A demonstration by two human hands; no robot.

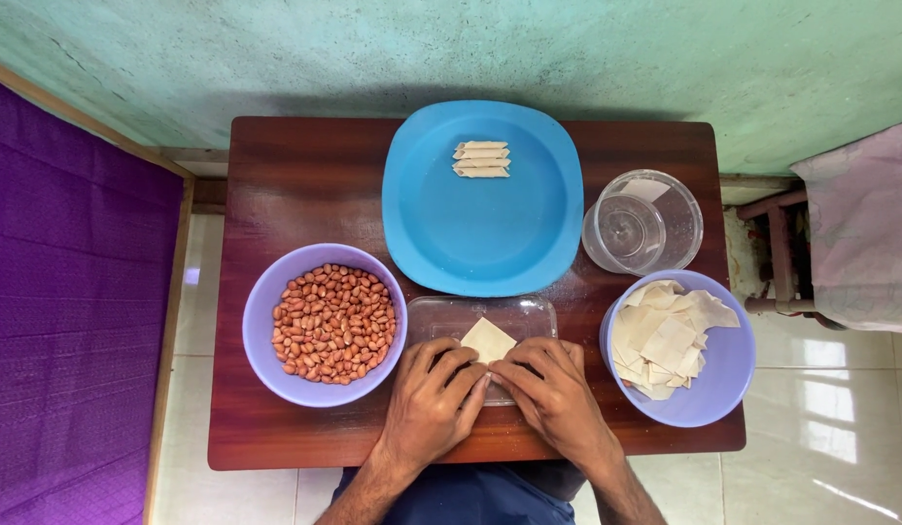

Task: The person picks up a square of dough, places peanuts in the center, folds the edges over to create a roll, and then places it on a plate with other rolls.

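— While both hands are working, where is the pastry square (488, 339) sitting?

— Head view: on the clear tray (529, 313), one corner pointing away. Left hand (427, 399) and right hand (551, 389) are pinching its near edge.

— Surroundings?

— Brown table (295, 175), green wall (276, 49) behind.

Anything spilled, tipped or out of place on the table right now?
Nothing stands out. The peanuts sit inside their purple bowl, the four rolled pieces lie stacked on the blue plate, and both hands press one pastry square on the clear tray.
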